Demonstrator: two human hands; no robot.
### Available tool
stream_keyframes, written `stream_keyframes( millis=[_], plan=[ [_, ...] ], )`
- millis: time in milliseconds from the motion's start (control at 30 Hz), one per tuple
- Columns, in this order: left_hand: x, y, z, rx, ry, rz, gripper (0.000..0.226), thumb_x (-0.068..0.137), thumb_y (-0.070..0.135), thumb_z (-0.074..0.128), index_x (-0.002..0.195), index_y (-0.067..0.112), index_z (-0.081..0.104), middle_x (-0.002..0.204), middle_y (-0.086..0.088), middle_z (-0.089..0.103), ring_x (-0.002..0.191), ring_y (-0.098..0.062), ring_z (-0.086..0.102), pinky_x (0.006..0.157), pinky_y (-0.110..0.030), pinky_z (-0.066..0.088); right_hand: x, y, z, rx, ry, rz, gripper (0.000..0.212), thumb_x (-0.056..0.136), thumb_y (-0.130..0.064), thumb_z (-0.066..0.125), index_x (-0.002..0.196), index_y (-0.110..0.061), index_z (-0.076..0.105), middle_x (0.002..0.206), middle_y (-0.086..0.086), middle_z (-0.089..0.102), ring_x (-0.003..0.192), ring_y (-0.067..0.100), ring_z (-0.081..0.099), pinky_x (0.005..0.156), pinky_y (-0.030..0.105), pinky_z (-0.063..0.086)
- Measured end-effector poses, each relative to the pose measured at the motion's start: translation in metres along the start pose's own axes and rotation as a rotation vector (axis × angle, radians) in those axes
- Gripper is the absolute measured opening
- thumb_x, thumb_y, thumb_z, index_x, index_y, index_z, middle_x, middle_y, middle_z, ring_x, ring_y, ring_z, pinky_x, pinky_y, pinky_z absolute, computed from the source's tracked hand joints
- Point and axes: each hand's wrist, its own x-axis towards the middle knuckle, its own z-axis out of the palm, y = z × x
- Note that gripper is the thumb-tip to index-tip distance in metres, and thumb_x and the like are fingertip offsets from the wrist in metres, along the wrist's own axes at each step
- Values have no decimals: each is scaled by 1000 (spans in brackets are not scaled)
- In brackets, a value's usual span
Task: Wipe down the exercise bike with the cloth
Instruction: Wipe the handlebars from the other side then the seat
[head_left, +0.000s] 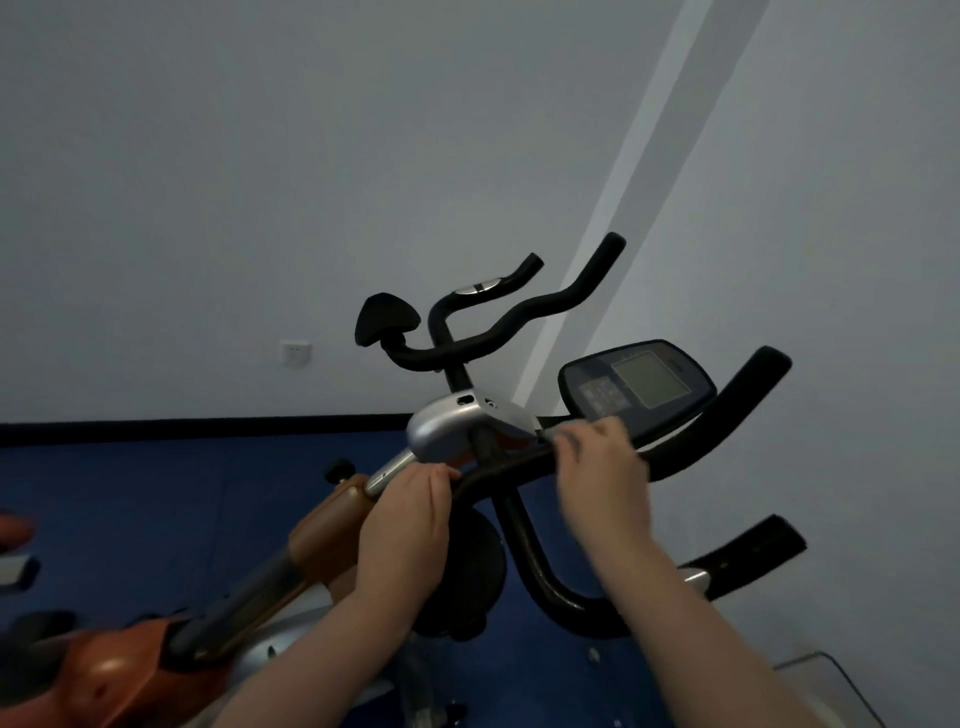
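The exercise bike has an orange frame (332, 519), a silver stem cover (447, 426), black handlebars (727, 415) and a grey console (644, 384). My left hand (405, 519) grips the silver stem tube just below the cover, fingers curled round it. My right hand (602, 467), blurred by motion, has its fingers curled over the black handlebar just below the console. No cloth shows plainly; anything under the right palm is hidden.
A second black handlebar set (519, 317) with a pad (384, 317) stands behind, near the white wall. A wall socket (296, 353) sits low on the wall. The floor (156, 493) is blue. Another orange machine part (15, 530) lies at the far left.
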Motion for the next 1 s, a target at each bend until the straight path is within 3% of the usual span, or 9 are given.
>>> stream_keyframes(
  millis=[133,200,367,467,567,667,833,933,1000],
  plan=[
    [-3,4,-4,-86,-100,-107,24,86,18,42,95,13,63,81,-2,65,71,-18,65,61,-33,54,-25,-34,32,206,-336,-141,21,97,-32,55,109,-26,71,101,-10,50,88,8,57,82,22,43],
    [-2,1,-3,-119,-89,-98,36,92,25,33,97,11,66,85,-5,66,78,-20,65,66,-37,56,-8,-25,12,311,-433,-116,17,92,-32,62,104,-29,74,102,-6,59,94,6,59,89,24,47],
    [1,-3,2,-47,44,22,53,91,39,18,95,18,67,88,2,65,82,-14,62,67,-30,48,24,7,-26,28,49,23,24,97,-33,55,110,-23,72,103,-4,54,84,8,53,71,18,39],
    [2,-8,2,-60,-15,24,34,94,32,28,95,24,62,86,14,57,81,-8,57,67,-16,43,-6,-10,12,-64,5,17,26,100,-31,48,112,-20,68,112,0,51,78,10,51,65,12,34],
    [3,-10,2,-60,-17,60,20,95,19,42,99,27,60,89,16,56,81,-1,55,64,-7,35,-29,-27,32,130,-150,-66,23,99,-29,52,115,-23,67,109,-10,49,82,-2,50,70,3,37],
    [4,-9,-1,-157,-26,54,23,98,26,35,100,33,57,91,18,55,84,2,52,69,-9,38,-14,-18,3,387,-322,-27,16,92,-26,63,104,-27,73,101,-11,58,89,-4,58,83,10,44],
    [37,-7,-10,82,-291,223,18,98,40,35,106,39,51,96,23,52,83,5,46,63,-15,35,14,34,-50,-105,220,167,24,98,-30,52,110,-21,71,100,-4,51,76,10,54,69,21,42],
    [63,6,-3,39,-410,205,19,101,35,38,109,34,55,104,17,57,86,1,51,66,-19,38,1,26,-25,-170,218,229,25,100,-25,48,112,-17,68,114,3,51,85,24,60,78,35,49],
    [75,19,6,-15,-444,206,22,101,29,39,111,28,58,108,13,59,94,-4,54,78,-26,46,-16,5,3,-23,147,153,24,100,-26,50,116,-24,67,112,-5,50,86,12,57,77,26,47]
  ],
)
